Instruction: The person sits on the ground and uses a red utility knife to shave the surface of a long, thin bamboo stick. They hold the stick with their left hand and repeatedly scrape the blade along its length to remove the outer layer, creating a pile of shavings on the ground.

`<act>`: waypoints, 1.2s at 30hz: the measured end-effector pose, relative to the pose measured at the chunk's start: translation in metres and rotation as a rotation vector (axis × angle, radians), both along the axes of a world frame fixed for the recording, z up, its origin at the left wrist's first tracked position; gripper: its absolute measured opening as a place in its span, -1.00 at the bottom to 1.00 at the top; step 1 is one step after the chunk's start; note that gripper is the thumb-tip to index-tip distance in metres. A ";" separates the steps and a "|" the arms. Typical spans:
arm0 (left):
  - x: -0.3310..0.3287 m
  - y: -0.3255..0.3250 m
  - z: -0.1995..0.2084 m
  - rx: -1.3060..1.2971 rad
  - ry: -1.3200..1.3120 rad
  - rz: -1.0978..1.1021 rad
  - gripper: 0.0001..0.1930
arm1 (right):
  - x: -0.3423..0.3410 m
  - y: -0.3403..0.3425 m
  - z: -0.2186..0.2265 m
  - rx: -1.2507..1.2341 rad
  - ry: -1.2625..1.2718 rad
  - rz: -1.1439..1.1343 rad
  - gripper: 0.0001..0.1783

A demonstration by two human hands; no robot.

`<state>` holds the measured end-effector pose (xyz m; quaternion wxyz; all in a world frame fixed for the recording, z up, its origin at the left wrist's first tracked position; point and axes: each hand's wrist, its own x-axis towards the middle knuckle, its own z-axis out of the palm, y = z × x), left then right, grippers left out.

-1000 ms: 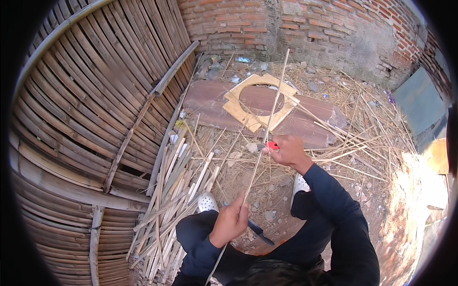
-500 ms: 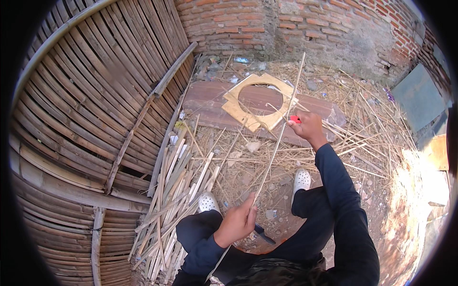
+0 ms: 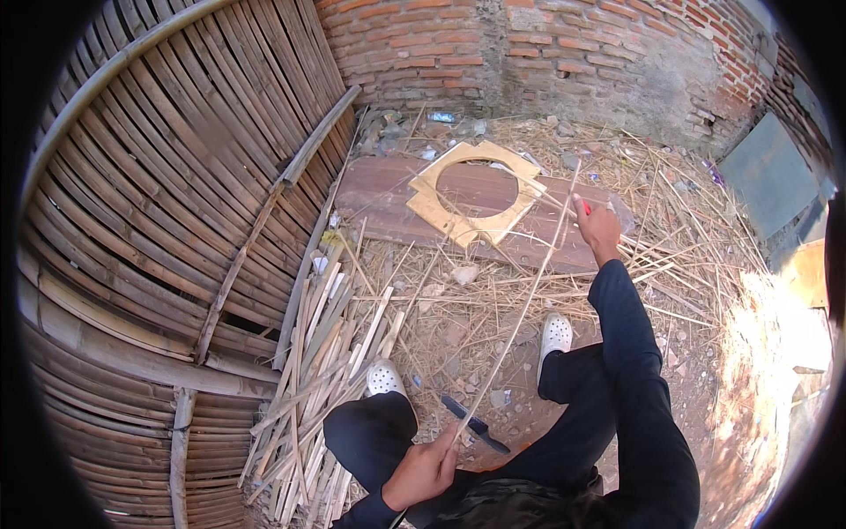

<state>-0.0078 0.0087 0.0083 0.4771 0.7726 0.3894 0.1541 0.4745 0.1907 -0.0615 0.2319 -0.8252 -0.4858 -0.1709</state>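
My left hand (image 3: 425,472) is closed around the lower part of a long, thin bamboo strip (image 3: 509,335), which slants up and away to the right. Farther along it, my right hand (image 3: 601,231) grips a small red-handled tool (image 3: 586,208) beside the strip's far portion. The tool's working end is too small to make out. A thin pale shaving curls near the strip there. On the ground between my legs, just right of my left hand, lies a dark knife-like tool (image 3: 486,435).
A yellow board with a round hole (image 3: 425,199) rests on a brown plank (image 3: 370,189). A pile of split bamboo (image 3: 308,375) lies left of my feet. Bamboo slats (image 3: 167,185) wall the left side and a brick wall (image 3: 414,53) the back. Shavings litter the ground.
My left hand has drawn down and left, toward me, with the strip sliding back too. My right hand has shifted slightly right, and more of the dark tool shows.
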 end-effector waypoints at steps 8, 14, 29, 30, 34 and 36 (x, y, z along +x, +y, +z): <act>-0.041 -0.059 0.028 -0.254 0.067 0.016 -0.58 | 0.006 -0.008 0.006 -0.078 0.039 0.003 -0.31; -0.106 -0.126 -0.013 -0.986 0.054 0.151 -0.54 | 0.089 -0.010 -0.007 -0.050 0.307 -0.387 -0.16; -0.026 0.035 0.020 -0.415 -0.630 0.382 -0.61 | -0.077 -0.013 0.049 -0.176 0.323 0.342 -0.20; -0.015 0.051 0.020 -0.372 -0.627 0.369 -0.61 | -0.097 -0.015 0.060 -0.148 0.310 0.430 -0.23; 0.035 0.111 0.027 -0.332 -0.587 0.319 -0.64 | -0.171 -0.031 0.080 -0.045 0.312 0.754 -0.38; 0.053 0.125 0.025 -0.358 -0.585 0.265 -0.65 | -0.194 -0.037 0.081 -0.045 0.272 0.823 -0.41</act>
